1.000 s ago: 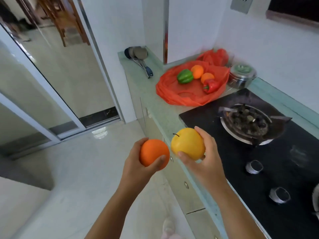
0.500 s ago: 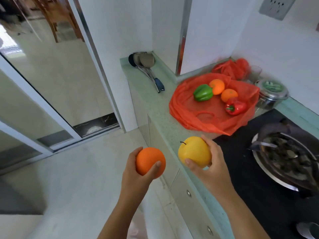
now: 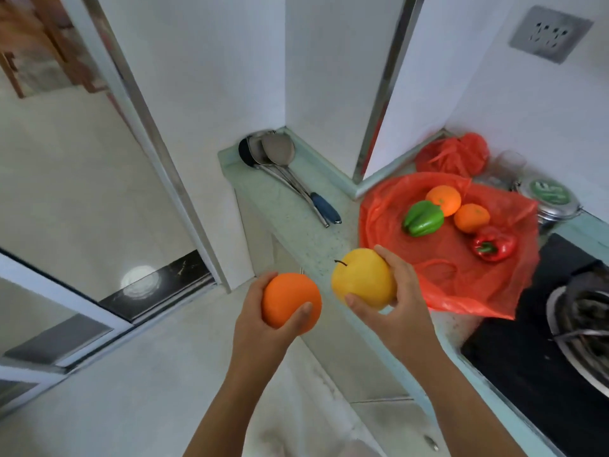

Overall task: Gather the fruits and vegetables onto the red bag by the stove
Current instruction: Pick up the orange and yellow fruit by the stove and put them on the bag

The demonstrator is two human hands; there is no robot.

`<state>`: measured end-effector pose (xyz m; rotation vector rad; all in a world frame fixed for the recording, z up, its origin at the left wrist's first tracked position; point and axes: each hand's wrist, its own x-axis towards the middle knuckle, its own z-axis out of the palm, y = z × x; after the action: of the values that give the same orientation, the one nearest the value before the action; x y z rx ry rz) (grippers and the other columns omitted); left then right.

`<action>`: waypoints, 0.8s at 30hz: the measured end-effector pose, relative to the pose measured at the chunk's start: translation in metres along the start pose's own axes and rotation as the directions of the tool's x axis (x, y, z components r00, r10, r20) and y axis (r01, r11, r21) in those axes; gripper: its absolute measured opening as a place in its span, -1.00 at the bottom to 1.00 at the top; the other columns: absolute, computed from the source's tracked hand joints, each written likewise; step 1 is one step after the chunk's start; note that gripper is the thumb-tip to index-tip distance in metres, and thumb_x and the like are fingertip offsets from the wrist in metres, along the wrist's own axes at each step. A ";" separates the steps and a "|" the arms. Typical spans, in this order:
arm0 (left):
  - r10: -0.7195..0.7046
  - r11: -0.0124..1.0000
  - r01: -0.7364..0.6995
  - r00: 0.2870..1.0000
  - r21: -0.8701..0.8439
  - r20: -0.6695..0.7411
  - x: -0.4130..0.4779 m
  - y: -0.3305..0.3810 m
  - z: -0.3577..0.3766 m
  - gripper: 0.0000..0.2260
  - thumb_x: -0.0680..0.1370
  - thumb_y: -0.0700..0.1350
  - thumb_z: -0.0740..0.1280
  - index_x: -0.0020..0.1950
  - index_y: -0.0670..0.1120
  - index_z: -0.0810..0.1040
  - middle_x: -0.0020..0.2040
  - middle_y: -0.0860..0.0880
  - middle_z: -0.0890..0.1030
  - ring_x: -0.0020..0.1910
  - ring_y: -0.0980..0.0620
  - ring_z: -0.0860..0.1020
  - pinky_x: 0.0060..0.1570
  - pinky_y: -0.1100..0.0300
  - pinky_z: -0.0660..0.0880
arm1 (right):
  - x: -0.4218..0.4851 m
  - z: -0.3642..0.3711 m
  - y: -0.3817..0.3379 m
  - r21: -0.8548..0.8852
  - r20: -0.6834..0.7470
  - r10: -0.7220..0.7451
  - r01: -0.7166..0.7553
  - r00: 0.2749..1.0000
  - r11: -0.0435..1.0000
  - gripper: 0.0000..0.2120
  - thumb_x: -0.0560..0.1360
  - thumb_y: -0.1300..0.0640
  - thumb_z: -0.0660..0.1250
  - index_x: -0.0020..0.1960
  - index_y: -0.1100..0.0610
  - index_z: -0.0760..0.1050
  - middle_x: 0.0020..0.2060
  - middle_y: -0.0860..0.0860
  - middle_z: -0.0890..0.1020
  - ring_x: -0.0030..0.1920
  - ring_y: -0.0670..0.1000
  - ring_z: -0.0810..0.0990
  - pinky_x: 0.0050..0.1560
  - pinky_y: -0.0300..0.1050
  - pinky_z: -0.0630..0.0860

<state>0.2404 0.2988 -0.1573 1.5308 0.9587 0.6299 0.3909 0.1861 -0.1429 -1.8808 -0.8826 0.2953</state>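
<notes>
Both hands have come closer to the red bag than they were half a second ago. The bag now looks bigger and lower in the view, and the stove has slid off to the right side.

The left hand is wrapped around a big orange. The right hand is wrapped around a yellow apple, with its thumb under it and its fingers behind it. The two hands are side by side and not touching. Both fruits are up in the air. The apple is right at the near edge of the bag but not on it. The big orange is out past the counter, over the floor.

The bag lies open and flat on the counter, touching the stove. Four things rest on it. A green pepper is touching a small orange. Another small orange is just beside it, and a red pepper is nearest the stove.

Behind the bag sits a second red bag, all scrunched up. Next to it is a round metal tin with its lid on, so what is inside it is hidden. A few long spoons lie in the far corner of the counter.
</notes>
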 end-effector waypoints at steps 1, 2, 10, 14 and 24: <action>0.004 1.000 -0.004 1.000 -0.002 0.016 0.007 0.000 0.001 -0.48 0.19 0.23 0.42 0.09 0.33 0.33 0.06 0.31 0.40 -0.04 0.23 0.48 -0.25 0.34 0.44 | 0.004 0.000 0.004 -0.012 -0.013 0.014 -0.014 1.000 1.000 -0.28 0.21 -0.24 0.37 0.31 -0.16 0.23 0.19 -0.27 0.31 0.19 -0.26 0.34 0.11 -0.21 0.43; 0.003 1.000 -0.003 1.000 -0.002 0.031 0.014 -0.001 0.003 -0.47 0.17 0.25 0.41 0.09 0.33 0.33 0.05 0.31 0.41 -0.04 0.24 0.48 -0.24 0.34 0.44 | 0.009 -0.002 0.008 -0.019 -0.032 0.032 -0.033 0.999 0.999 -0.28 0.20 -0.24 0.38 0.30 -0.17 0.24 0.19 -0.27 0.31 0.19 -0.24 0.35 0.13 -0.14 0.43; 0.046 0.998 -0.054 0.978 0.032 0.205 0.085 0.003 0.034 -0.45 0.17 0.27 0.41 0.11 0.31 0.34 0.09 0.32 0.40 0.00 0.27 0.48 -0.13 0.30 0.48 | 0.063 -0.013 0.033 -0.023 -0.161 0.166 -0.172 0.973 0.985 -0.29 0.17 -0.10 0.44 0.26 -0.17 0.23 0.16 -0.08 0.33 0.12 -0.12 0.35 0.00 -0.41 0.27; 0.086 0.991 -0.114 0.948 0.074 0.307 0.132 0.014 0.061 -0.48 0.23 0.21 0.46 0.10 0.31 0.33 0.10 0.33 0.36 0.02 0.27 0.45 -0.12 0.32 0.45 | 0.104 -0.018 0.052 -0.021 -0.248 0.202 -0.214 0.948 0.977 -0.26 0.24 0.04 0.55 0.32 -0.05 0.26 0.15 -0.03 0.33 0.13 -0.09 0.33 0.07 -0.30 0.25; 0.105 0.965 -0.221 0.823 0.144 0.558 0.229 0.028 0.176 -0.36 0.31 0.15 0.42 0.32 0.19 0.23 0.26 0.10 0.36 0.16 0.09 0.43 0.11 0.12 0.43 | 0.151 -0.070 0.119 -0.109 -0.477 0.289 -0.383 0.830 0.917 -0.28 0.28 0.11 0.52 0.36 0.03 0.27 0.12 -0.03 0.30 0.12 -0.12 0.29 0.14 -0.26 0.21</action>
<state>0.5105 0.3989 -0.1912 1.8538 0.4596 0.1808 0.5886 0.2138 -0.1865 -2.1721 -0.2621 -0.0315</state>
